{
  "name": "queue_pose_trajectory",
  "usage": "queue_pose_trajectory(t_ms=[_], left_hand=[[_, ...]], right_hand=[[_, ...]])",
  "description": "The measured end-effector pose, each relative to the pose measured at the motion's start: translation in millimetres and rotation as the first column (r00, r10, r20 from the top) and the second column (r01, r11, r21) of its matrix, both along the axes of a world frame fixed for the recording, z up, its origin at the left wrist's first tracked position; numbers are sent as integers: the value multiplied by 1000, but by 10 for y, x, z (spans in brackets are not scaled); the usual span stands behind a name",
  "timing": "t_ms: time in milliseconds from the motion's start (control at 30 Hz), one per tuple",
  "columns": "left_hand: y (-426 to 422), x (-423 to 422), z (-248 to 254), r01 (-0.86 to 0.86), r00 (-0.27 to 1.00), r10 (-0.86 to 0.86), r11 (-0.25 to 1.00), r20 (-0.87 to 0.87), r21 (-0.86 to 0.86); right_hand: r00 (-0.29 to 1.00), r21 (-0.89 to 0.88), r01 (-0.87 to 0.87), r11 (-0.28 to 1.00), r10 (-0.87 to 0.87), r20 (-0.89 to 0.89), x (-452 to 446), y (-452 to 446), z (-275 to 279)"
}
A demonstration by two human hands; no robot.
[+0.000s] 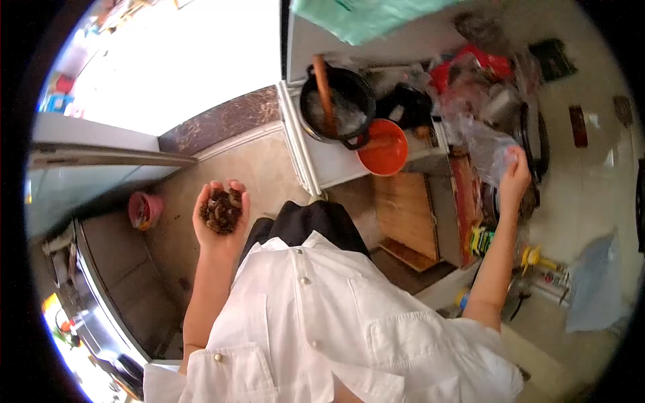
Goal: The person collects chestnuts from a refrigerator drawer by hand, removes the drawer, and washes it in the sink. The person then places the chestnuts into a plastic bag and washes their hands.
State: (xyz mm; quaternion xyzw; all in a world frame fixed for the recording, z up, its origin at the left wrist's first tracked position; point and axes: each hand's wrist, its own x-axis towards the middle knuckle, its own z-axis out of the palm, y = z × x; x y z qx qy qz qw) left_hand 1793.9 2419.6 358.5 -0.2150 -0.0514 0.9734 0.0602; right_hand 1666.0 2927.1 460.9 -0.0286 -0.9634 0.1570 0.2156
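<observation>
Cupped palm up, my left hand (222, 235) carries a heap of dark brown, shrivelled pieces that look like dried mushrooms (222, 209). Its fingers curl up around the heap, out over the floor on the left. On the right, my right hand (515, 178) is closed on the edge of a clear plastic bag (487, 151) by the cluttered counter. What lies inside the bag cannot be made out. Left of the bag are an orange bowl (383, 158) and a black pot (356, 91) with a wooden-handled utensil (324, 94) leaning in it.
Red and clear plastic packaging (480, 64) crowds the back of the counter. A wooden board (405, 218) stands below the counter front. A pink bin (146, 209) sits on the floor at the left, near a glass-panelled door (101, 174). A mint-green bag (366, 17) hangs at the top.
</observation>
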Motion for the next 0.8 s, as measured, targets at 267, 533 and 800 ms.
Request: queue_pose_trajectory(t_ms=[267,533,800], left_hand=[[168,-301,-49,86,995,-83,995,-60,43],[238,-386,-29,150,988,-149,989,-47,18],[247,-378,-10,154,987,-155,988,-47,-20]], right_hand=[[985,-757,70,649,73,154,-115,717,298],[969,-882,62,466,185,166,50,466,580],[875,-775,-233,588,-221,-431,188,1060,1139]])
